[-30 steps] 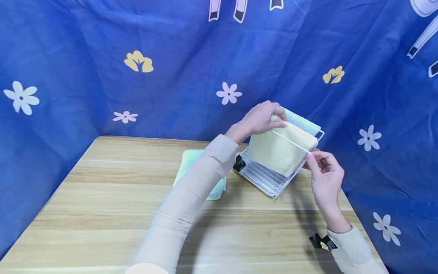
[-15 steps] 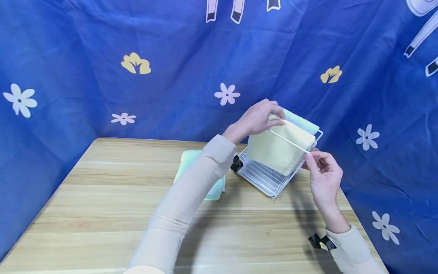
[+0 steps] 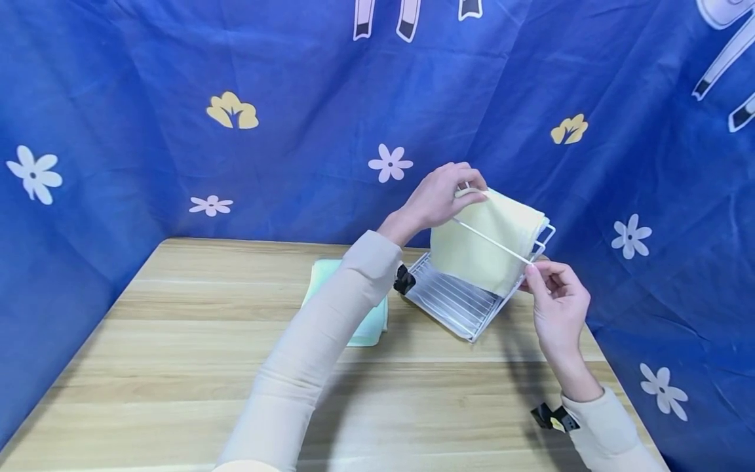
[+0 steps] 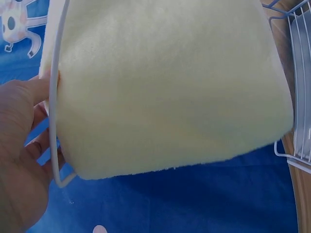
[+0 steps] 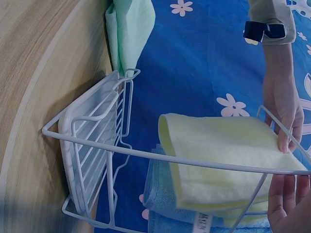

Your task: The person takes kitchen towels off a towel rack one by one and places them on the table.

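My left hand (image 3: 438,198) pinches the top left corner of a folded pale yellow towel (image 3: 486,246). This towel stands on edge within a white wire rack (image 3: 451,303), its lower edge above the slatted base in the head view. My right hand (image 3: 560,308) holds the rack's right upper wire between thumb and fingers. Behind the yellow towel, a blue towel (image 5: 163,187) with a white tag shows in the right wrist view; it is mostly hidden in the head view. In the left wrist view the yellow towel fills the middle, beside a white wire.
A folded mint green towel (image 3: 370,324) lies on the wooden table (image 3: 194,367), left of the rack and partly behind my left sleeve (image 3: 312,360). A blue patterned cloth (image 3: 307,131) hangs close behind the table and along its right side.
My left hand has raised the yellow towel slightly up and left, so it now covers most of the blue towel in the head view. My right hand keeps its hold on the rack.
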`<state>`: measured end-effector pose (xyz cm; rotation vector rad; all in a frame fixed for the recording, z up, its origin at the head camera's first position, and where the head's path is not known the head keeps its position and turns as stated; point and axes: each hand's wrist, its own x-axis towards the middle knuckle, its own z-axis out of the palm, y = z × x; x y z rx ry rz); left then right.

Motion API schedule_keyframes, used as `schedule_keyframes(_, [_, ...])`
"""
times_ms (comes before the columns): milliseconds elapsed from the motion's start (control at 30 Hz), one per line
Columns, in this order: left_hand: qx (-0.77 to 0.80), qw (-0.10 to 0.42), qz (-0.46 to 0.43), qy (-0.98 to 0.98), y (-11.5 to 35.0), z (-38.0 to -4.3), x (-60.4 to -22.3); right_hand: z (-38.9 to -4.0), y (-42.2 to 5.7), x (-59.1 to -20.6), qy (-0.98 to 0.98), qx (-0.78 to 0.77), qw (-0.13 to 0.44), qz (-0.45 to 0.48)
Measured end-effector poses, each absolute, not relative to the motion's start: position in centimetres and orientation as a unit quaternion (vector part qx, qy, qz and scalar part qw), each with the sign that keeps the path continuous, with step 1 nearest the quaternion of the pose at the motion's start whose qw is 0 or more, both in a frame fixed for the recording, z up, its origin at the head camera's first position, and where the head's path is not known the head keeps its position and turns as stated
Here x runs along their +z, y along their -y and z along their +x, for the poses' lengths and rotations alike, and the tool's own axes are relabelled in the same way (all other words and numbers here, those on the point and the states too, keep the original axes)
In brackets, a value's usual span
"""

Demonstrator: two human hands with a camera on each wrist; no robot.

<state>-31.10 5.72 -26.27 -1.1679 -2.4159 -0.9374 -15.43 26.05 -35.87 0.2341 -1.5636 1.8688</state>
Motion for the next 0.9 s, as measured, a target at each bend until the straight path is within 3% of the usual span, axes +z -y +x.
schedule_keyframes(900, [-0.408,0.198,-0.382,0.805,-3.7,-31.4,-24.0,-15.4,-26.2,-35.8,0.600,0.719,0.336,0.098])
